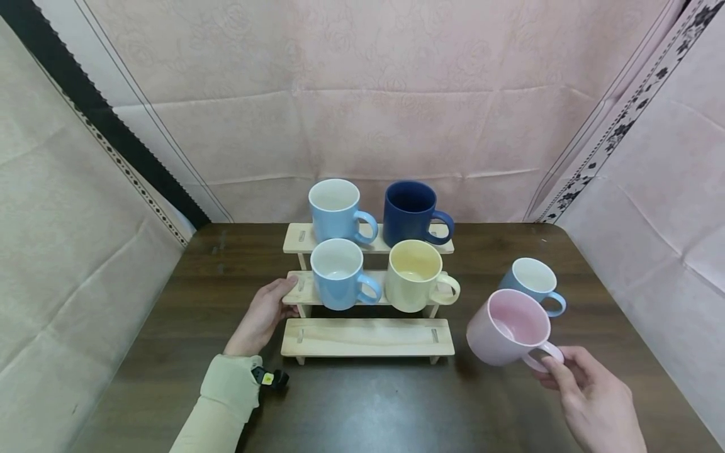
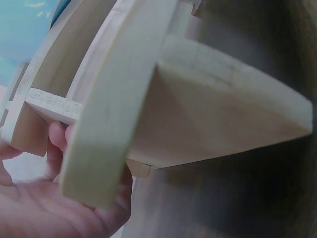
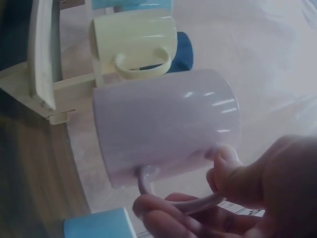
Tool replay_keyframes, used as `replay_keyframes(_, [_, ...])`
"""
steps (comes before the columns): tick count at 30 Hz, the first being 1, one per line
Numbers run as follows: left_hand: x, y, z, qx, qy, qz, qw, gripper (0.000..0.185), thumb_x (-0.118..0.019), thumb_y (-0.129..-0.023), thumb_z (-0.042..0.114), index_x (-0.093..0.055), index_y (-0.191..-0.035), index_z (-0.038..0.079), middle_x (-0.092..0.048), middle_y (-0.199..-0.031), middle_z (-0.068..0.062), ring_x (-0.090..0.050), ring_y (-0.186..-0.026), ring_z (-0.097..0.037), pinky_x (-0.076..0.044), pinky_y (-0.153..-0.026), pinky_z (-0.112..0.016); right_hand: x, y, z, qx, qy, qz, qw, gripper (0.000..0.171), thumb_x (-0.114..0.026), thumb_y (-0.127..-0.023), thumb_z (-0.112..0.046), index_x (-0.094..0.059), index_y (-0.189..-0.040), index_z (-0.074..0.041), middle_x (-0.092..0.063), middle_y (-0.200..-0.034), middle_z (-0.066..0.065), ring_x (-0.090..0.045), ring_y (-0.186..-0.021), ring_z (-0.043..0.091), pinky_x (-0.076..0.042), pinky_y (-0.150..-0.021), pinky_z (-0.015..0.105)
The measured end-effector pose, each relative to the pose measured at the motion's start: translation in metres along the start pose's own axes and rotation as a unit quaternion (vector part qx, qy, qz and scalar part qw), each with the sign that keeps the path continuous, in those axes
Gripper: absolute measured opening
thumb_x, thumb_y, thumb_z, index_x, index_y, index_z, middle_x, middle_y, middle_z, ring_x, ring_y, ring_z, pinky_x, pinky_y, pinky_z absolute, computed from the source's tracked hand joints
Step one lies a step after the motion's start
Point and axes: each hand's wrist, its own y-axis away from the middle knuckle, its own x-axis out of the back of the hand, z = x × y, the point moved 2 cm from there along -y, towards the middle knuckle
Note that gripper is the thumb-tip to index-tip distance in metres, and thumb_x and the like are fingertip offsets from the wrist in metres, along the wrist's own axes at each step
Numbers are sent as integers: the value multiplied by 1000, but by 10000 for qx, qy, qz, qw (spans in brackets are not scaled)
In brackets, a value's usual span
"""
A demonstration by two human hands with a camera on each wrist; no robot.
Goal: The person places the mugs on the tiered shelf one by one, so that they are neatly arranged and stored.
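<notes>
My right hand (image 1: 595,390) pinches the handle of a pink mug (image 1: 495,336), held tilted above the table right of a three-step wooden rack (image 1: 368,340). In the right wrist view, thumb and fingers close on the handle of the pink mug (image 3: 163,126). My left hand (image 1: 263,318) grips the left end of the rack's middle step; the left wrist view shows fingers curled about the wooden rack (image 2: 111,99). On the top step stand a light blue mug (image 1: 331,223) and a dark blue mug (image 1: 403,223). The middle step carries another light blue mug (image 1: 334,286) and a pale yellow mug (image 1: 409,289).
Another blue mug (image 1: 518,283) stands on the dark wooden table (image 1: 368,409), behind the pink one and partly hidden by it. Pale cloth (image 1: 368,132) hangs behind the table and along both sides. The rack's lowest step shows bare wood.
</notes>
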Motion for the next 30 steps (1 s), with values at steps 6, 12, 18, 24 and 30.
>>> replay_keyframes(6, [0,0,-1,3,-15,-11,10000,56,-50,-98,50,-52,-124,1,-57,-98,-7,-55,-83,-19,-43,-90,-45,3,4,-4,205,-59,-59,9998,5,-66,-95,-18,-65,-98,-14,-72,-74,-8,-64,-67,-6,-39,-64,6])
replay_keyframes(12, [0,1,-1,0,-27,-51,10000,57,-50,-98,51,-52,-125,0,-57,-99,-8,-55,-84,-20,-42,-91,-47,4,8,-10,325,-161,-215,9991,4,-66,-94,-16,-66,-97,-16,-72,-75,-9,-66,-68,-4,-38,-69,5])
replay_keyframes(18, [0,1,-1,21,-4,-67,10000,57,-50,-98,50,-51,-125,0,-57,-99,-8,-55,-84,-20,-41,-92,-47,3,11,-17,743,-319,-161,9966,8,-68,-91,-9,-66,-95,-16,-71,-73,-11,-66,-67,-3,-42,-67,6])
replay_keyframes(24, [0,1,-1,38,7,-42,10000,56,-50,-99,49,-52,-125,0,-57,-98,-7,-55,-83,-20,-42,-91,-46,-2,12,-24,916,-429,-284,9945,12,-69,-90,-6,-66,-95,-17,-71,-74,-10,-67,-67,-1,-45,-65,8])
replay_keyframes(30, [0,1,-1,16,-16,-37,10000,56,-50,-99,50,-52,-125,0,-57,-99,-7,-55,-83,-20,-43,-88,-43,-12,13,-30,1262,-801,-303,9883,22,-71,-84,4,-66,-93,-15,-71,-75,-8,-65,-66,-2,-48,-61,12])
